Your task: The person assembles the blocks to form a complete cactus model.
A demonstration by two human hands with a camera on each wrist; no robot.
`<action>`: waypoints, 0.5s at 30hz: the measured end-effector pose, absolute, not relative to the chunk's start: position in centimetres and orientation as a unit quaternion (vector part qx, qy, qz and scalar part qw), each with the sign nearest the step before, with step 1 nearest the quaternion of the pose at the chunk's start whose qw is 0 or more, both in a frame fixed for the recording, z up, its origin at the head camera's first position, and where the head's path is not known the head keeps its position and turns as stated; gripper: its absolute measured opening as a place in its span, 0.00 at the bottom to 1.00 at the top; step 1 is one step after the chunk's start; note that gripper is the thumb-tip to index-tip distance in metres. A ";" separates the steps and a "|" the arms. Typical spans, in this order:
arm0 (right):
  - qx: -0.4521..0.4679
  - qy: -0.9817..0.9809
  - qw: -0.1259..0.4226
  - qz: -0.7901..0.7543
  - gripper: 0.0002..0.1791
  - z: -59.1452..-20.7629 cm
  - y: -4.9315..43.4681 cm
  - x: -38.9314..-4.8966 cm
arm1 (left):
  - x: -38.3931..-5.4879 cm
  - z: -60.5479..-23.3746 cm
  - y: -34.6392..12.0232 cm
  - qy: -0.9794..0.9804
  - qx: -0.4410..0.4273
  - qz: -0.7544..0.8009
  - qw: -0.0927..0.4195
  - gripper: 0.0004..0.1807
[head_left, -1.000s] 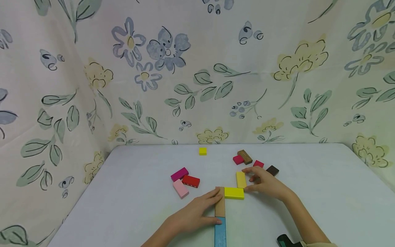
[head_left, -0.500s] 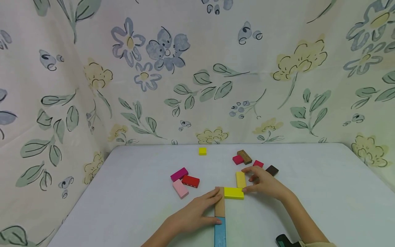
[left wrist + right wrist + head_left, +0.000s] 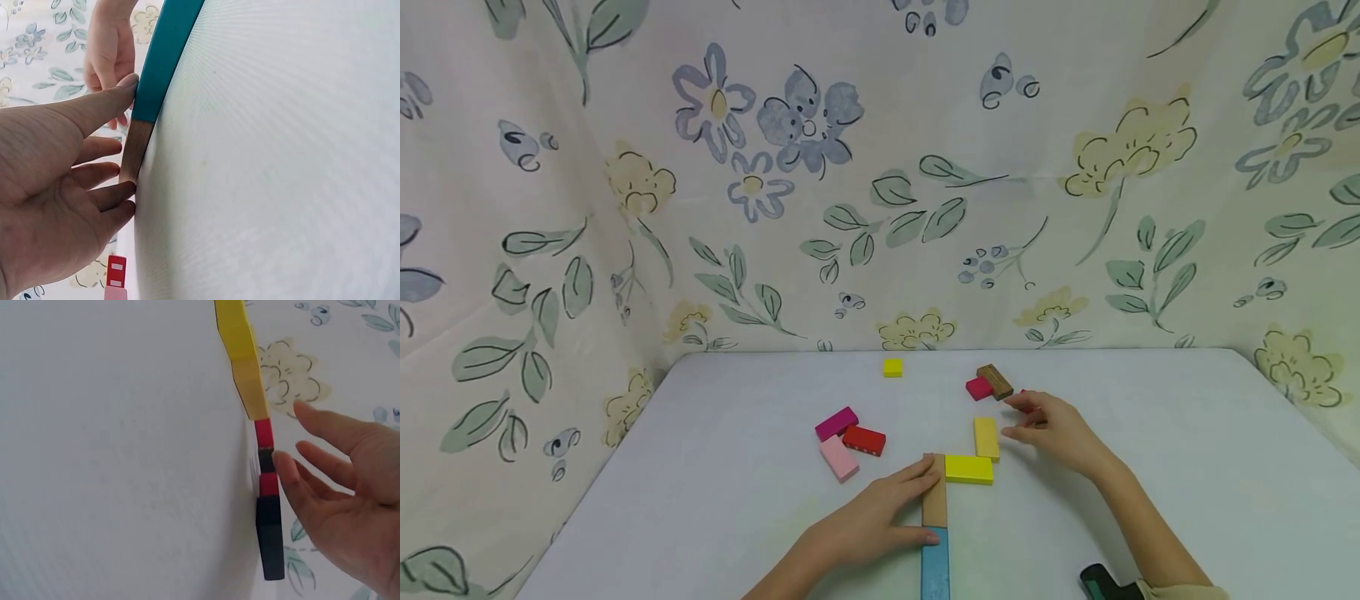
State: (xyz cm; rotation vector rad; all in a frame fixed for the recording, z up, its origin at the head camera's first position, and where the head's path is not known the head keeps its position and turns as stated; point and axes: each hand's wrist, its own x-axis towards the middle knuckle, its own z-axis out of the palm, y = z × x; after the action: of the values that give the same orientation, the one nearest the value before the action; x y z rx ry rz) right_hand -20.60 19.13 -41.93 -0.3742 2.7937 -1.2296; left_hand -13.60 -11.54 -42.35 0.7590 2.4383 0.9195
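My left hand rests with its fingertips on a tan block and its thumb on a blue block laid end to end with it. A bright yellow block sticks out rightward from the tan block's far end. A pale yellow block stands off the bright one's right end, pointing away from me. Just right of it, my right hand is apart from the blocks, thumb and fingers spread loosely, holding nothing. In the head view this hand hides a dark block, which the right wrist view shows as a dark block.
Pink, magenta and red blocks lie together at the left. Farther back are a small yellow block, a brown block and a crimson block. A floral cloth hangs behind the white table.
My right hand has let go of the pale yellow block and shifted slightly right and away from me, covering the dark block. The left hand and the joined blocks stay in place.
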 end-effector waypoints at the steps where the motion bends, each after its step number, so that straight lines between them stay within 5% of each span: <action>1: -0.115 0.912 0.022 -0.394 0.26 -41.8 19.3 -20.7 | -13.6 -42.3 -11.5 0.878 0.274 0.331 0.212 0.43; 15: -0.074 0.936 -0.037 -0.341 0.23 -41.6 20.5 -22.5 | -13.5 -42.1 -11.5 0.881 0.277 0.320 0.212 0.43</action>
State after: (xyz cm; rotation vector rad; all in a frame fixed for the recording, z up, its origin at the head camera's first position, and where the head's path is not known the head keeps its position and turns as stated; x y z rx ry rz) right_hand -22.54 20.55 -41.61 -0.2387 3.0133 -1.0980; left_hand -13.53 -11.52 -42.05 0.7693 2.4468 0.8886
